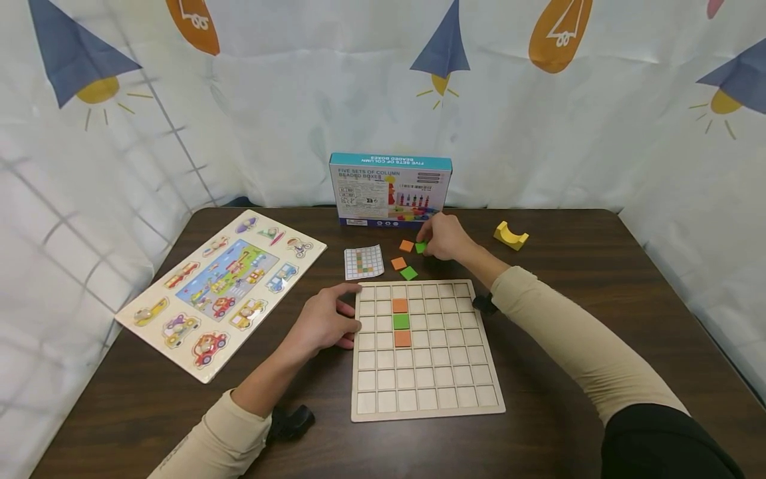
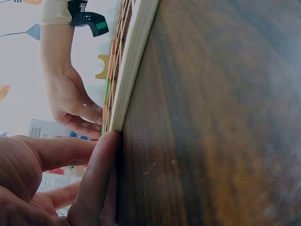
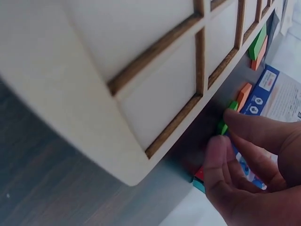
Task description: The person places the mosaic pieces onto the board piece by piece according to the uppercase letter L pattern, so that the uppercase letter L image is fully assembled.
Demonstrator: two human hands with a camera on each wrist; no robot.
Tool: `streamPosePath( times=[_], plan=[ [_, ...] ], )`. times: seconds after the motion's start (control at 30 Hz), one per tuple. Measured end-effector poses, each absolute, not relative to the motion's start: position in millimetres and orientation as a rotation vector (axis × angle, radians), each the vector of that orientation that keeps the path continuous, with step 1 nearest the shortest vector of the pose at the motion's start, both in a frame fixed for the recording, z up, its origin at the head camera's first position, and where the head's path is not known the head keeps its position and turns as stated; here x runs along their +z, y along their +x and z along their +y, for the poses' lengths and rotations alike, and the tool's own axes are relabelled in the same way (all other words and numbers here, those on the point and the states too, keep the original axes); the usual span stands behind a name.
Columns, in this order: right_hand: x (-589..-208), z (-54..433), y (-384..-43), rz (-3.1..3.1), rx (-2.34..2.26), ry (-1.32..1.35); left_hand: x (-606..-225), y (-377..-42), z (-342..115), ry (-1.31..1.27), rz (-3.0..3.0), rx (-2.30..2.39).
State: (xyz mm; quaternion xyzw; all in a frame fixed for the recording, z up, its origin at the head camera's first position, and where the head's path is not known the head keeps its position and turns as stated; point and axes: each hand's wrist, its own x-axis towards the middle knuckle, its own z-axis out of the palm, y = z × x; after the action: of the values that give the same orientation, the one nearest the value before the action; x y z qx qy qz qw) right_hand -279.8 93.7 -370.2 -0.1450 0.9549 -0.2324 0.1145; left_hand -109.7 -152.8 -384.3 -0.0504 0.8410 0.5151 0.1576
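Note:
My right hand [image 1: 444,237] is beyond the far edge of a wooden grid board [image 1: 436,378]. Its thumb and fingertips pinch a small green square tile [image 3: 225,123], seen close up in the right wrist view. Near it lie two loose orange tiles, one farther back [image 1: 406,245] and one nearer [image 1: 398,263], plus another green tile [image 1: 409,273]. My left hand [image 1: 323,318] rests at the board's left edge, fingertips against its side. On the board, an orange tile [image 1: 399,305], a green tile [image 1: 400,321] and an orange tile [image 1: 403,338] fill one column in a row.
A small pattern card [image 1: 372,262] lies behind the board. Behind it stands a cardboard box [image 1: 371,193]. At left is a vehicle picture puzzle [image 1: 224,279]; at right, a yellow curved block [image 1: 510,236]. A white printed curtain [image 1: 287,100] hangs behind the brown table [image 1: 574,279].

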Motion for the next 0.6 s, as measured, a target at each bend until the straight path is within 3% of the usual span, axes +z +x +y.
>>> streamPosePath(
  times=[0.6],
  plan=[
    [-357.1, 105.1, -265.4, 2.743, -0.783, -0.445, -383.9, -110.0, -152.7, -0.145, 2.401, 1.474]
  ],
)
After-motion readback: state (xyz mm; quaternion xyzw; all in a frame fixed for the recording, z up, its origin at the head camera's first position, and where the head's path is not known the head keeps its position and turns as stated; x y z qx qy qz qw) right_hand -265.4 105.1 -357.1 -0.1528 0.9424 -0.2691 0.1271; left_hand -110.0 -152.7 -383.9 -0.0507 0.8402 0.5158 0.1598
